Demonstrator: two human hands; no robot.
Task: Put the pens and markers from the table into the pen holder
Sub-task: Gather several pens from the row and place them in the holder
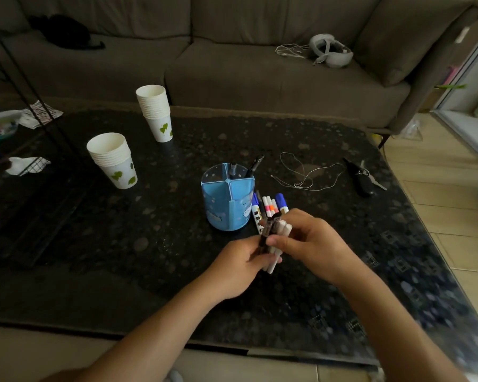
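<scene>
A blue round pen holder [226, 201] with dividers stands mid-table; two dark pens [253, 166] stick out of its far compartments. Just right of it several markers [272, 206] with white, pink, orange and blue caps lie side by side on the table. In front of them my left hand [239, 267] and my right hand [308, 241] together grip a bundle of pens and markers [273, 244], white barrels and a dark one, held tilted just above the table.
Two stacks of paper cups [113, 159] [155, 111] stand at the left. A thin cord [304, 172] and a key fob with keys [363, 176] lie at the right. A black wire rack [25, 86] is far left, and a sofa with a headset [330, 51] is behind.
</scene>
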